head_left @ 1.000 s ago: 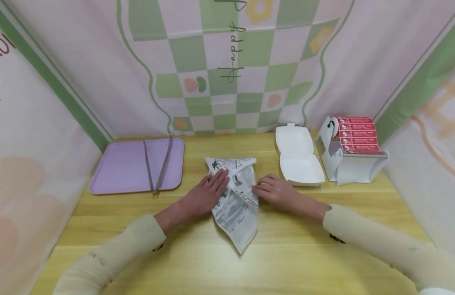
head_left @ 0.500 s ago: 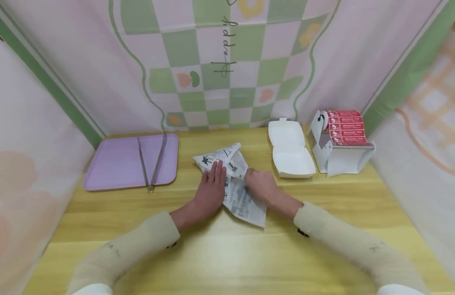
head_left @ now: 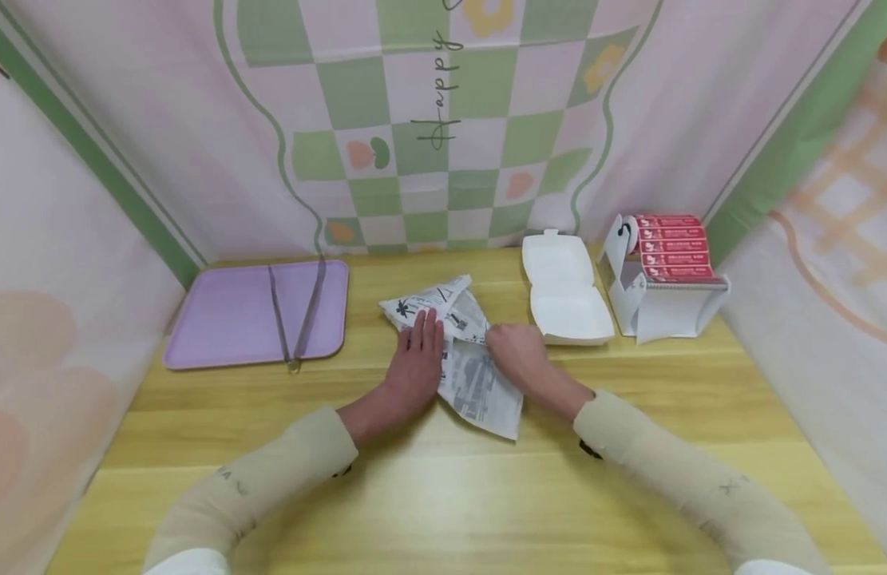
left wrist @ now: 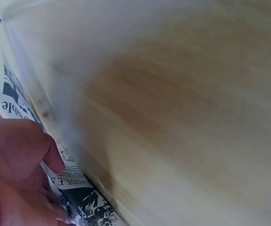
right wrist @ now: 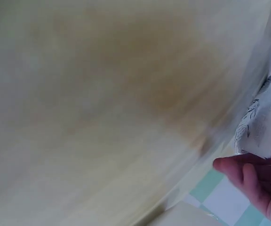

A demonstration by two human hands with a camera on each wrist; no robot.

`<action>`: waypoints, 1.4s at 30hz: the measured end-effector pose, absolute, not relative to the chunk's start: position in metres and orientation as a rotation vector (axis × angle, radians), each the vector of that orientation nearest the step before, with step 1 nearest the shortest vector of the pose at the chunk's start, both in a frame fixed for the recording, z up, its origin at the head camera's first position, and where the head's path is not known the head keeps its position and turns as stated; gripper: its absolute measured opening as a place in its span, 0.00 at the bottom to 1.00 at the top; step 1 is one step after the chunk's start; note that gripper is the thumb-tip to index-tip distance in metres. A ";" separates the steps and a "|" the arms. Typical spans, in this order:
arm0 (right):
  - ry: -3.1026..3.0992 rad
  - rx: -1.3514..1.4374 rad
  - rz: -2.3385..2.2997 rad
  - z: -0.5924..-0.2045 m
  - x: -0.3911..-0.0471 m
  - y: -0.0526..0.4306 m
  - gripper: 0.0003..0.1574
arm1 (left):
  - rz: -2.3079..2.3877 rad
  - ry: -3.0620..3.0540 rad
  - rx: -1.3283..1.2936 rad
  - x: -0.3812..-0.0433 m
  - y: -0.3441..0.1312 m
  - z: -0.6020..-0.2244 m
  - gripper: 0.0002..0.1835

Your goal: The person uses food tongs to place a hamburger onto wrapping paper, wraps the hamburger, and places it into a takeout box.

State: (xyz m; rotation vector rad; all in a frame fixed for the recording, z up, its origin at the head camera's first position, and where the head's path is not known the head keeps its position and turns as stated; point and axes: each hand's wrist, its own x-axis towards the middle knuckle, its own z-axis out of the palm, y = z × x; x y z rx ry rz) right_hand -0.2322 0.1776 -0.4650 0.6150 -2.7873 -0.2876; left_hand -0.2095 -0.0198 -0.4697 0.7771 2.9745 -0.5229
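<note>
A folded sheet of newsprint-patterned wrapping paper (head_left: 479, 391) lies on the table in front of me, its lower flap pointing down and right. My left hand (head_left: 416, 369) rests on its left side, fingers straight and side by side. At the paper's right edge, my right hand (head_left: 518, 355) has its fingers curled in and grips the fold. In the left wrist view, the left thumb (left wrist: 54, 157) lies against printed paper (left wrist: 88, 205). The right wrist view shows curled fingers (right wrist: 248, 181) beside a corner of the paper (right wrist: 262, 127). Whatever the paper may enclose is hidden.
A purple tray (head_left: 220, 319) with metal tongs (head_left: 299, 335) on it stands at the back left. An open white clamshell box (head_left: 571, 311) is at the back right, beside a white dispenser (head_left: 673, 311) with a roll of red labels (head_left: 675, 246). A patterned curtain hangs behind.
The paper has turned, its lower tip swinging right. My right hand has moved slightly left and curled at the fold. The left hand has stayed on the paper; the head view shifted a little.
</note>
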 end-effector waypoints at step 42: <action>-2.885 0.413 -0.160 -0.461 -0.255 0.173 0.11 | -0.450 2.981 0.753 -0.216 -0.012 -0.465 0.29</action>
